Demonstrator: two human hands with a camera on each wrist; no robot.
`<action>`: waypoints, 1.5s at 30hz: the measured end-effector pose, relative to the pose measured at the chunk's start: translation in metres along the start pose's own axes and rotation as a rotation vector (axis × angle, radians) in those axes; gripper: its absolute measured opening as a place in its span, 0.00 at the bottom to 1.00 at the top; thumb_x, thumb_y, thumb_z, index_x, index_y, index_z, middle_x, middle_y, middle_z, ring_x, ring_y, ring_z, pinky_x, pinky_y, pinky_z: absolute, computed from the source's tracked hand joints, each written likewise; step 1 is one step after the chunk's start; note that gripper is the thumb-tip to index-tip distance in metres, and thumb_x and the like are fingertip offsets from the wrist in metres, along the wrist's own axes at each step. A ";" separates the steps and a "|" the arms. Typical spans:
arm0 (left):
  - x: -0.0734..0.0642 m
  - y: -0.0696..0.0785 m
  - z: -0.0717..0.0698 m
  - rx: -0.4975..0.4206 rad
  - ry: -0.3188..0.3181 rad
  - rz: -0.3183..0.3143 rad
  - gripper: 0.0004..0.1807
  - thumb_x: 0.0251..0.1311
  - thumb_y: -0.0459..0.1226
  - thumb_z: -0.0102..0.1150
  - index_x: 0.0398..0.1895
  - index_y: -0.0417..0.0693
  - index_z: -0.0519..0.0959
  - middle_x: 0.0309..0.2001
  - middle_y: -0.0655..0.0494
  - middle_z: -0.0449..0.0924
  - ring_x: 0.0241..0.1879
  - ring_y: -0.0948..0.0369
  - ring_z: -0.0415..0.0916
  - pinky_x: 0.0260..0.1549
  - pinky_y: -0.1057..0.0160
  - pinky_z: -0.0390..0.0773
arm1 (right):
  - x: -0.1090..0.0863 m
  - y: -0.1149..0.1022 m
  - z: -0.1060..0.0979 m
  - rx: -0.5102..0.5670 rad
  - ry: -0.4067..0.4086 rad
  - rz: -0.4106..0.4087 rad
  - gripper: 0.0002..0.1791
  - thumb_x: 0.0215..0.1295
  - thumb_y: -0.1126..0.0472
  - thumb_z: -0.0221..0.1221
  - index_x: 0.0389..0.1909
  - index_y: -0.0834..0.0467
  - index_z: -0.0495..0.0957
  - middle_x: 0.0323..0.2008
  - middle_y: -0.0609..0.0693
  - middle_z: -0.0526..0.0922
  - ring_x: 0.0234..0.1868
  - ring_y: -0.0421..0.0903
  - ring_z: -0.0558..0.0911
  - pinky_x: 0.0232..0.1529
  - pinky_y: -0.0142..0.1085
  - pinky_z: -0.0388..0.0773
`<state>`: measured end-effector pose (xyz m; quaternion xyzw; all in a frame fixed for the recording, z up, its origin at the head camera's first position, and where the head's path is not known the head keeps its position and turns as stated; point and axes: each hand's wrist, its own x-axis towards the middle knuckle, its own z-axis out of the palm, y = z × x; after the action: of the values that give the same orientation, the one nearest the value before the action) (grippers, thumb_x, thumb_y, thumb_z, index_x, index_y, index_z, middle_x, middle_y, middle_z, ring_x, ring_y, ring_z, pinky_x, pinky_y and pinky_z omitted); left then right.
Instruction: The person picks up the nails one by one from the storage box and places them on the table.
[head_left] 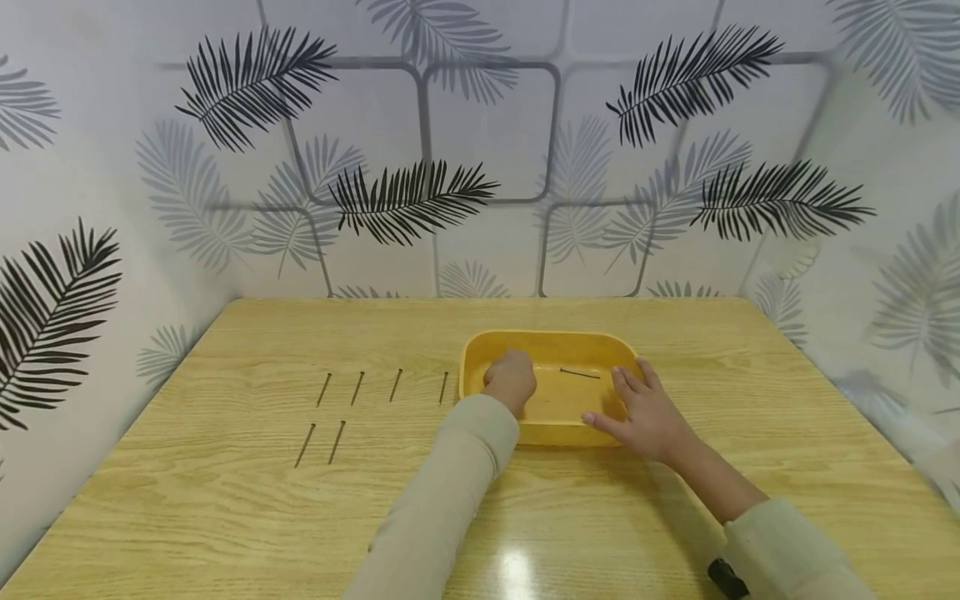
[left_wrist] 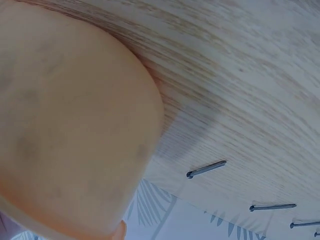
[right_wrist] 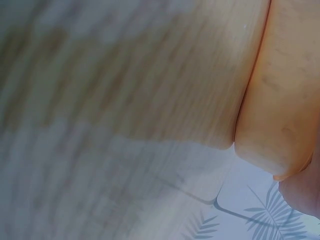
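Note:
A yellow plastic tray [head_left: 547, 435] stands on the table, with one nail [head_left: 580, 373] lying inside against its far side. My left hand [head_left: 512, 382] reaches into the tray's left end, knuckles up; its fingertips are hidden, and I cannot tell whether they pinch anything. At the right front corner my right hand [head_left: 643, 417] holds the tray, thumb over the front rim and fingers over the right rim. The left wrist view has the tray's outer wall [left_wrist: 80, 120] filling its left side. In the right wrist view the tray wall [right_wrist: 282, 95] runs along the right edge.
Left of the tray, several nails lie spaced in a back row, the nearest nail [head_left: 443, 388] close to the tray wall. Two more nails form a front row, one nail [head_left: 337, 442] at its right. A leaf-patterned wall [head_left: 487, 250] borders the wooden table [head_left: 225, 517] behind.

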<state>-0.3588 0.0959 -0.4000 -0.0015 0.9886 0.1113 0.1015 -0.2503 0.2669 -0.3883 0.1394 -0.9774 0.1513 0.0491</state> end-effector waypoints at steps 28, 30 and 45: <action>-0.034 -0.008 -0.016 0.041 0.065 0.151 0.09 0.62 0.29 0.49 0.33 0.42 0.81 0.32 0.53 0.80 0.17 0.65 0.64 0.12 0.72 0.63 | 0.001 -0.001 0.001 0.027 0.006 0.008 0.50 0.60 0.37 0.52 0.66 0.75 0.51 0.67 0.72 0.55 0.69 0.70 0.44 0.66 0.62 0.48; -0.045 -0.008 -0.023 0.000 0.078 0.151 0.08 0.62 0.29 0.50 0.34 0.41 0.81 0.35 0.52 0.82 0.18 0.65 0.65 0.12 0.71 0.63 | 0.001 -0.002 0.001 0.026 0.005 0.007 0.50 0.60 0.36 0.51 0.66 0.75 0.51 0.67 0.72 0.54 0.69 0.70 0.44 0.65 0.63 0.47; -0.056 -0.008 -0.038 -0.173 0.131 0.098 0.08 0.60 0.26 0.51 0.34 0.38 0.81 0.36 0.48 0.83 0.25 0.63 0.75 0.18 0.69 0.74 | 0.001 -0.002 0.000 0.030 0.007 0.004 0.50 0.60 0.37 0.52 0.65 0.76 0.52 0.66 0.72 0.55 0.69 0.70 0.45 0.65 0.63 0.48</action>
<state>-0.3111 0.0781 -0.3539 0.0310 0.9787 0.2005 0.0305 -0.2505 0.2644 -0.3875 0.1378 -0.9751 0.1663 0.0501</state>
